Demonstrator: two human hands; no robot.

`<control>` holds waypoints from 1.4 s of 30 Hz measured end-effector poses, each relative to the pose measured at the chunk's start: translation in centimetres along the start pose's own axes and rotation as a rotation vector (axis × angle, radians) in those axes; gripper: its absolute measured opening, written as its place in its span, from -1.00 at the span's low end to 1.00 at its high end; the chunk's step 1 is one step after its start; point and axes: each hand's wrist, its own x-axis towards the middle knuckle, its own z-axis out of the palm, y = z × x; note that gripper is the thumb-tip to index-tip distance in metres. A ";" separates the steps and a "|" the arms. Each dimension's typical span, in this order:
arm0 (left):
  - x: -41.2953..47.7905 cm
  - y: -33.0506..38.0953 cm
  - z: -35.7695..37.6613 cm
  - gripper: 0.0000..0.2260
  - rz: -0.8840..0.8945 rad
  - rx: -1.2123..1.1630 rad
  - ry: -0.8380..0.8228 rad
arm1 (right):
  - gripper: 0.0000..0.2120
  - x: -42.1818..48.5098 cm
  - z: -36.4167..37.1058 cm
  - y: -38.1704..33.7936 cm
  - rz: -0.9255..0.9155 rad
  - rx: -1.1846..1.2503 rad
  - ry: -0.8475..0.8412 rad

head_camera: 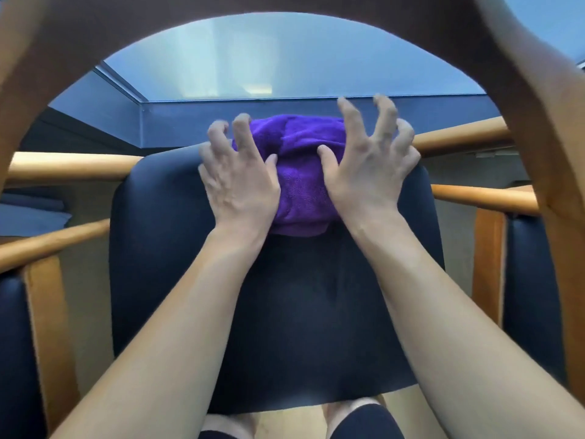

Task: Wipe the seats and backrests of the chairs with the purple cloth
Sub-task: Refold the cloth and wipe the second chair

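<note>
- Head view: the purple cloth (pixel 300 191) lies bunched on the far edge of a dark blue chair seat (pixel 300 312), just below the rim of a glass tabletop (pixel 269 64).
- The left hand (pixel 237 185) rests against the cloth's left side. Its thumb lies on the fabric and its fingers (pixel 241 128) are bent like claws over the seat's far edge. Whether it truly grips a fold cannot be told.
- The right hand (pixel 364 179) is at the cloth's right side, spread wide. Its fingers are bent, raised and slightly blurred, closing on nothing. Only its thumb tip touches the cloth.
- Both bare forearms reach in from the bottom corners, crossing the seat towards the cloth.
- A curved wooden backrest frame (pixel 95 42) arches across the top of the picture, very near the camera. It runs down both sides, so the seat is seen through it.
- Light wooden rails (pixel 63 166) run out to the left and right, level with the seat's far edge.
- A neighbouring chair (pixel 12 343) with dark blue padding and a wooden frame stands at the left edge, and another (pixel 531 280) at the right.
- At the bottom, the person's knees (pixel 357 419) show just beside the near edge of the seat, above a pale floor.
</note>
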 end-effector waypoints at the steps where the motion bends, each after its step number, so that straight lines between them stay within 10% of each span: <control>1: 0.0 -0.4 0.2 -0.50 0.072 0.054 0.021 | -0.45 -0.3 0.6 -0.2 -0.078 0.023 -0.023; 4: 0.4 -1.5 1.2 -0.55 0.247 0.042 -0.077 | -0.54 -1.1 2.9 -1.3 -0.260 0.108 -0.176; 23: 3.5 10.4 6.6 -0.71 0.387 0.014 -0.226 | -0.70 4.4 2.9 6.9 0.045 0.334 -0.019; 42: 3.6 -4.3 -0.2 -0.70 0.224 -0.194 -0.027 | -0.72 1.2 4.5 -6.3 -0.232 0.496 -0.129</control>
